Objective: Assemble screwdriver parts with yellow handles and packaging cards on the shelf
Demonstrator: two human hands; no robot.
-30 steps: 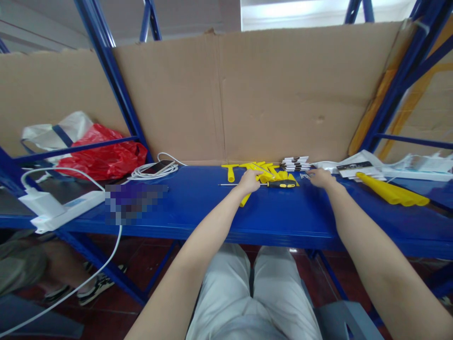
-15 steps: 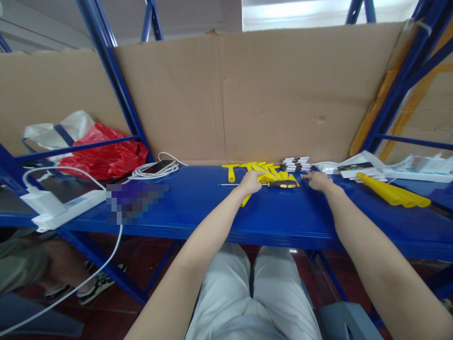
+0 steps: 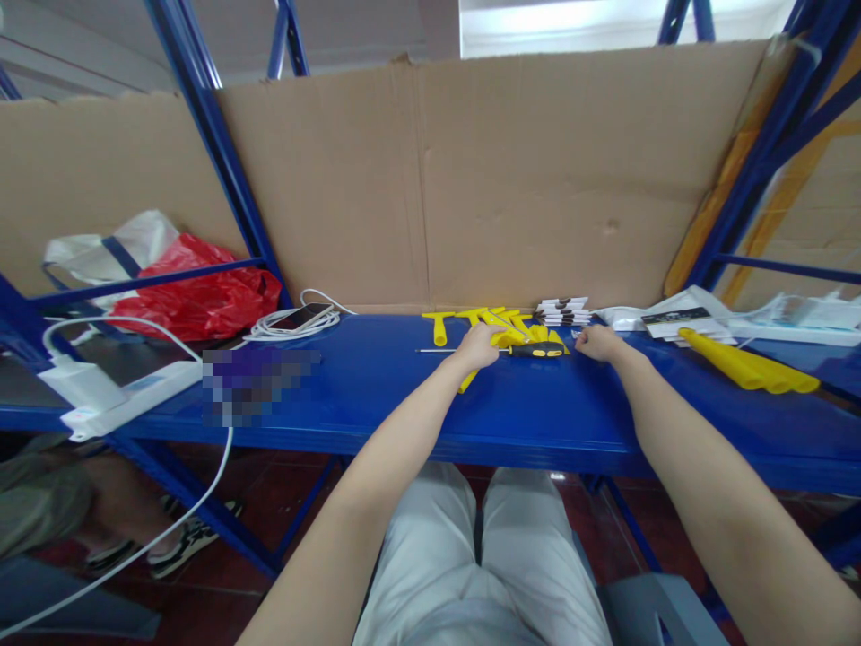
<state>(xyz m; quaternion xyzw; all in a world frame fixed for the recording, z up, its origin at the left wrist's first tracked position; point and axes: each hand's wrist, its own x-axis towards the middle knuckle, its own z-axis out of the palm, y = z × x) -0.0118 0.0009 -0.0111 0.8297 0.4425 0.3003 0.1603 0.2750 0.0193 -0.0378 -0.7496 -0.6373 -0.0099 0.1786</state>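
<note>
My left hand [image 3: 479,346] is closed around a yellow T-shaped piece [image 3: 468,380], whose handle sticks out below the palm. Beside it, a screwdriver with a black and yellow handle [image 3: 536,350] lies on the blue table. Several more yellow T-shaped pieces [image 3: 439,330] rest behind and around that hand. My right hand [image 3: 601,344] is closed at the tabletop, its fingertips at a small pale item [image 3: 577,335] too tiny to make out. Just behind the two hands is a stack of small black and white packets [image 3: 563,311].
Yellow tubular pieces [image 3: 750,363] and printed cards [image 3: 679,323] lie at the right. A coiled white cable [image 3: 286,325], red bag [image 3: 202,287] and power strip [image 3: 138,395] are left. Cardboard [image 3: 538,179] stands behind the blue table [image 3: 538,413]. Another person's legs [image 3: 114,502] show lower left.
The fingers of my right hand have drawn in from a stretched-out pose to a closed one near the small item. My left hand has hardly moved.
</note>
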